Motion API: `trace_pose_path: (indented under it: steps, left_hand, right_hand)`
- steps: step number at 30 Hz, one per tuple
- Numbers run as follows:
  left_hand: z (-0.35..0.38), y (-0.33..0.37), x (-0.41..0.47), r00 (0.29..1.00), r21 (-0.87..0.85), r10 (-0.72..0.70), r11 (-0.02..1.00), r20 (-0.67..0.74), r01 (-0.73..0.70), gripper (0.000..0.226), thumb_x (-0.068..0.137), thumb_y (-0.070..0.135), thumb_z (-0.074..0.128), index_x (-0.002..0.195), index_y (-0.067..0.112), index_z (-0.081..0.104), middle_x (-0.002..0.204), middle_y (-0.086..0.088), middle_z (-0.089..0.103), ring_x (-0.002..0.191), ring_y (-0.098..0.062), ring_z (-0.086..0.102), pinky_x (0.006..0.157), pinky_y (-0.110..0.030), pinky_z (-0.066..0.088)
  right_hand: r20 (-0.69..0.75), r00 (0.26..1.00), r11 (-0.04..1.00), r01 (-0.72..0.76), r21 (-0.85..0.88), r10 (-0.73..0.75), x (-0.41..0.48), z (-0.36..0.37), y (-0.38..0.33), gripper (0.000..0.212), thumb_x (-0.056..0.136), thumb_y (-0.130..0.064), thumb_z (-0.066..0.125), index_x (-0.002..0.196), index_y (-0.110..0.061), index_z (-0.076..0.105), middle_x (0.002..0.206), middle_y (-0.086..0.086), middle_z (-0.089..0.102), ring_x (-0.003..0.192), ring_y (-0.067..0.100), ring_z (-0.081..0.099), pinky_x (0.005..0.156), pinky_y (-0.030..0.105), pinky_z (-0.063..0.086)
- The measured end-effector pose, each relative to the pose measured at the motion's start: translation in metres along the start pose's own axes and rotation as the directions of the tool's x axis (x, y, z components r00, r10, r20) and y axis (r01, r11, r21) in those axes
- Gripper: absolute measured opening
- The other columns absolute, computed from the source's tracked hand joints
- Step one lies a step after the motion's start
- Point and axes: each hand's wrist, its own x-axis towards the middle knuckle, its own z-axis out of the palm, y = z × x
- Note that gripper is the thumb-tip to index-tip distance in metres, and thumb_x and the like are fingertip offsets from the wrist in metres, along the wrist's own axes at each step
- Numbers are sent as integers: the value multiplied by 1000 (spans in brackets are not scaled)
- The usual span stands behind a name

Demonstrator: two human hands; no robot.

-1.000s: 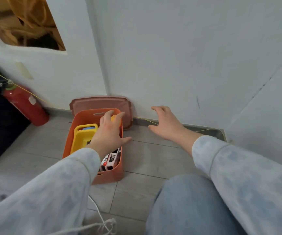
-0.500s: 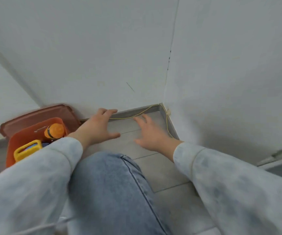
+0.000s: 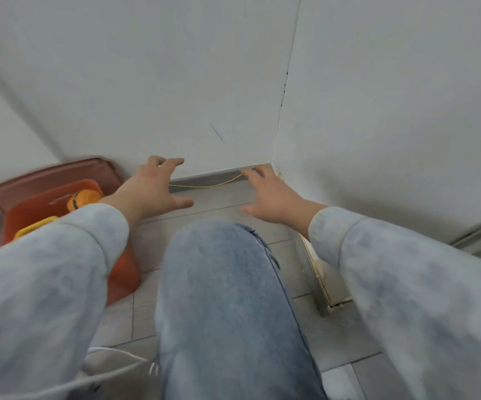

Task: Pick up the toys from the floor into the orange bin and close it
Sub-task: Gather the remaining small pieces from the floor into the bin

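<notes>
Here the open orange plastic bin [image 3: 123, 272] holds yellow and orange toys, its brown lid [image 3: 51, 174] behind; both hands' fingers [image 3: 172, 162] spread, empty.

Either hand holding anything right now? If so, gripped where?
Nothing held. Left hand and right hand are both open and empty, fingers spread above the floor.

No text I can read anywhere from here. The orange bin [image 3: 123, 272] at the left of the frame and the toys inside it are blurred, and I make out no label, brand or number.
</notes>
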Motion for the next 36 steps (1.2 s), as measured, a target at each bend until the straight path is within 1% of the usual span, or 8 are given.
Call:
trace_pose_path:
  steps: [6,11,15,21,27,30,33,36]
  left_hand:
    - [-49,-54,-36,991,15,-122,992,-49,123,97,70,56,79,150,33,30,146,-10,35,136,-35,38,113,-47,36]
    - [-90,-108,-68,972,25,-206,977,-109,210,95,69,56,78,149,33,32,145,-8,36,133,-35,41,108,-47,40]
    - [-100,-163,-89,944,29,-301,951,-134,307,96,69,61,76,149,35,31,144,-8,36,132,-34,42,106,-49,42]
    - [-78,-247,-104,925,112,-377,918,-43,379,100,70,64,73,153,35,24,150,-8,30,135,-32,38,109,-46,40]
    - [-40,-326,-101,874,116,-483,872,51,475,105,67,68,73,152,39,20,152,-11,22,135,-36,40,107,-48,43]
    - [-18,-352,-94,857,107,-503,863,107,493,103,68,66,74,151,40,19,154,-11,16,135,-37,39,106,-47,43]
    - [0,-373,-87,838,88,-527,850,139,520,101,69,65,74,150,42,19,153,-11,18,135,-38,38,104,-49,45]
    - [19,-390,-80,816,34,-559,827,145,561,98,71,62,75,149,43,19,153,-12,17,134,-41,39,104,-51,44]
  right_hand:
    - [-15,993,992,112,-56,-113,30,-27,-65,85,83,-39,70,154,-29,24,159,14,19,138,37,39,108,40,36]
    - [43,971,962,238,-135,-234,58,-35,-125,86,82,-44,70,153,-29,24,159,13,20,138,36,39,109,43,40]
    - [117,944,923,327,-200,-309,86,-9,-175,84,83,-44,68,153,-28,24,158,13,19,136,37,41,106,46,43]
    - [269,850,791,523,-319,-453,126,65,-232,79,88,-49,64,153,-27,24,156,15,22,136,39,38,105,50,44]
    - [394,818,822,526,-220,-418,168,159,-257,78,91,-55,57,155,-31,20,161,11,15,138,42,34,109,51,40]
    - [392,805,827,538,-165,-445,193,199,-269,79,90,-53,57,156,-29,20,163,9,13,144,42,25,113,53,35]
    - [370,823,844,512,-156,-431,220,226,-283,76,92,-52,56,155,-29,21,162,5,15,147,42,15,114,56,33]
    - [335,843,857,490,-159,-420,246,247,-296,78,91,-55,54,156,-32,18,165,2,6,150,40,2,116,58,28]
